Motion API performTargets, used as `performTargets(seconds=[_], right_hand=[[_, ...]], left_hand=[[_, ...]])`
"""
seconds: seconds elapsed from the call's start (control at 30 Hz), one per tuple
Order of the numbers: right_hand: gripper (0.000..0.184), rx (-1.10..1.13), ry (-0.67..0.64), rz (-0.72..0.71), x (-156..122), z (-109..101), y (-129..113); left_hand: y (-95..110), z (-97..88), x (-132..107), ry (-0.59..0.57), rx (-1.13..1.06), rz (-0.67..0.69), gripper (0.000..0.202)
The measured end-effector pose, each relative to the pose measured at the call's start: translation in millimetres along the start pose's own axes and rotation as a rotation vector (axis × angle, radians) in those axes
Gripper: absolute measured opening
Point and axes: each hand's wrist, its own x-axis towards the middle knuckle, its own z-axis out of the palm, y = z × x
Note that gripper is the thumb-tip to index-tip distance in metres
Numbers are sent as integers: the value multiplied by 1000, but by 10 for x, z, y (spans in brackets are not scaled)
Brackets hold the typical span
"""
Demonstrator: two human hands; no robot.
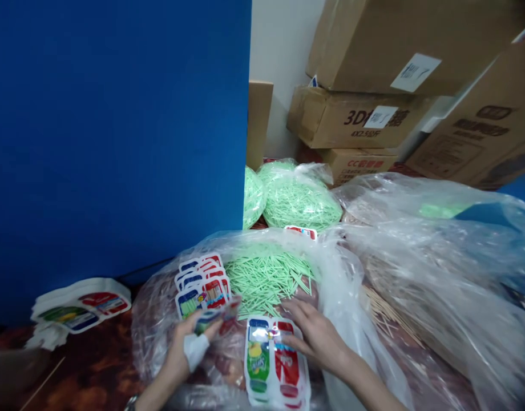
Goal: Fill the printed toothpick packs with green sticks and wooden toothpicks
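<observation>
My left hand (184, 349), with a white wrap around part of it, is closed on a small printed packet (215, 319) that is blurred. Just beyond it, finished-looking packets with blue and red bottle pictures lie in an overlapping pile (202, 285) on clear plastic. My right hand (316, 334) has its fingers apart at the upper right edge of a stack of printed packets (258, 359), showing a green and a red drink picture. Whether its fingertips touch the top packet I cannot tell. Loose light-green sticks (266, 279) lie heaped beyond both hands.
A blue panel (117, 131) rises at the left. More printed packets (83, 305) are stacked beside it. Clear bags of green sticks (301, 197) stand behind the heap. Crumpled plastic with pale sticks (386, 314) spreads rightward. Cardboard boxes (326, 114) are piled at the back right.
</observation>
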Motion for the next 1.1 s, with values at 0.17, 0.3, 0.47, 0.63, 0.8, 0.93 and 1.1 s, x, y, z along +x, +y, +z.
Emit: performTargets(seconds=[0.17,0.3,0.47,0.63,0.8,0.93,1.1], right_hand=[[57,-279,-146,92,71,170,188],[37,-240,-134,160,110,200,154],[17,-239,10,152,116,199,138],[13,120,120,104,67,-18,43],[27,809,132,207,-17,-187,-341],[33,1289,165,220,-34,-91,-531],[28,917,349,155,-45,-204,-444]], left_hand=[[-219,-306,215,427,554,192,71],[-53,-307,280,529,692,146,79],[96,-77,172,411,565,511,54],[148,458,-83,-125,260,345,50],[357,929,-141,-382,-236,81,107],[608,1035,-61,-539,-556,-115,111],[727,1039,-15,-610,-476,-263,38]])
